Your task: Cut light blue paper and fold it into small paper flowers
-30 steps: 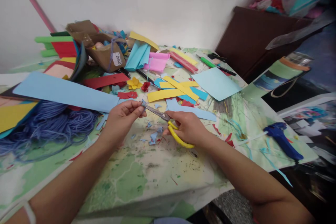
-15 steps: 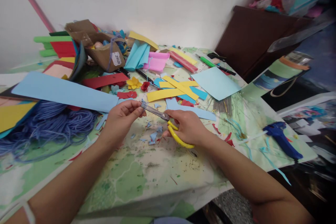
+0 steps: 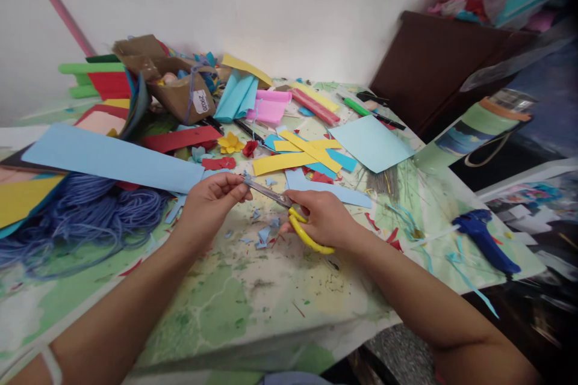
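Observation:
My right hand (image 3: 318, 216) grips yellow-handled scissors (image 3: 309, 240), whose blades point left toward my other hand. Between thumb and fingertips, my left hand (image 3: 221, 192) pinches a small piece of blue paper (image 3: 246, 177), mostly hidden by the fingers. The blade tips meet that piece; whether they are fully closed is hard to make out. Small blue paper scraps (image 3: 264, 236) lie on the table beneath the hands. Beyond them are crossed yellow paper strips (image 3: 289, 160) and a light blue strip (image 3: 347, 194).
A long blue paper strip (image 3: 117, 156) and blue cord (image 3: 103, 210) lie at left. Behind are a cardboard box (image 3: 180, 87), a yellow paper flower (image 3: 230, 142) and a pale blue sheet (image 3: 372, 143). A blue glue gun (image 3: 487, 240) rests near the right edge, below a tumbler (image 3: 478, 129).
Almost nothing differs. The scissor blades seem slightly shifted at the blue paper piece, while both hands keep their place and hold.

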A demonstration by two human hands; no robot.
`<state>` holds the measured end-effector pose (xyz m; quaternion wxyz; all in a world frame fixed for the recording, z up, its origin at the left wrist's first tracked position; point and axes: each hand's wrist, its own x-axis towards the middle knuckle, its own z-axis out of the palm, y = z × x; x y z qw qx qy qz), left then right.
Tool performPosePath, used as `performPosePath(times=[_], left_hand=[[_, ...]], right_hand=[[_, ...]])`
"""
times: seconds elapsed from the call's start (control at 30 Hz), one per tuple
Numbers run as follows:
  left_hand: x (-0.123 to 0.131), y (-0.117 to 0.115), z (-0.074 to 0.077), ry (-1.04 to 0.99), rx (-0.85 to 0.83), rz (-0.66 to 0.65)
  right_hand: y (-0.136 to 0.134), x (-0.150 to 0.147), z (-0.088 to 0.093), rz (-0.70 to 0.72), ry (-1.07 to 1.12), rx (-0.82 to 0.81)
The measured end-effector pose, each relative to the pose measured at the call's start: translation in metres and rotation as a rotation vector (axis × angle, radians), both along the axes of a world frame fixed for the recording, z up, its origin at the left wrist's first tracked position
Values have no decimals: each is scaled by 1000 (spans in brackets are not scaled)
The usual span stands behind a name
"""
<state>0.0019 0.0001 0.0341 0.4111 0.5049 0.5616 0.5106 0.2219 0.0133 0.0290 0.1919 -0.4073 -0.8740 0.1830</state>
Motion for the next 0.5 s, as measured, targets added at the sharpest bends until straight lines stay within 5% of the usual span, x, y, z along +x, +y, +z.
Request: performPosePath(times=[0.5], left_hand=[[-1,1,0,-3,4,5]], right_hand=[[0,0,-2,-23,-1,-5]])
